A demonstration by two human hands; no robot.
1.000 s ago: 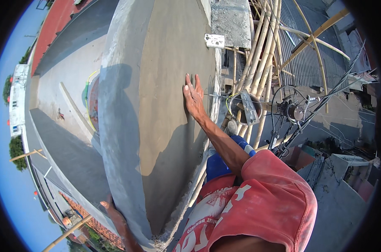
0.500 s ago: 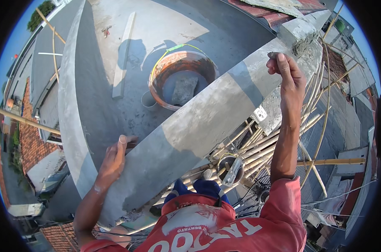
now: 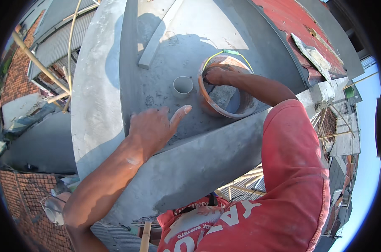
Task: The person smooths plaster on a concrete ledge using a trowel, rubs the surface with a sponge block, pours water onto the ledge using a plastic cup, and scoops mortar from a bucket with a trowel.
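Observation:
My right arm reaches over the low grey wall, and my right hand (image 3: 216, 77) is down inside an orange-brown bucket (image 3: 204, 97), at its left inner side. The fingers look curled; what they hold, if anything, is lost in shadow. A rough grey chunk (image 3: 223, 95) lies in the bucket beneath my forearm. The yellow wire handle with its green grip (image 3: 230, 52) rests up at the far rim. My left hand (image 3: 152, 128) is open over the inner edge of the wall, thumb stretched out toward the bucket. Between left hand and bucket stands a small pale cup (image 3: 183, 87).
The plastered wall (image 3: 207, 155) runs between me and the sunken grey floor, meeting another wall (image 3: 96, 84) at left. A long straight bar (image 3: 159, 35) lies beyond the cup. Red roofing (image 3: 283, 25) is at far right; bamboo poles (image 3: 43, 63) stand outside the left wall.
My right hand has gone from above the wall at right into the bucket. My left hand has moved further over the wall, fingers spreading. The view has shifted and leans closer to the bucket.

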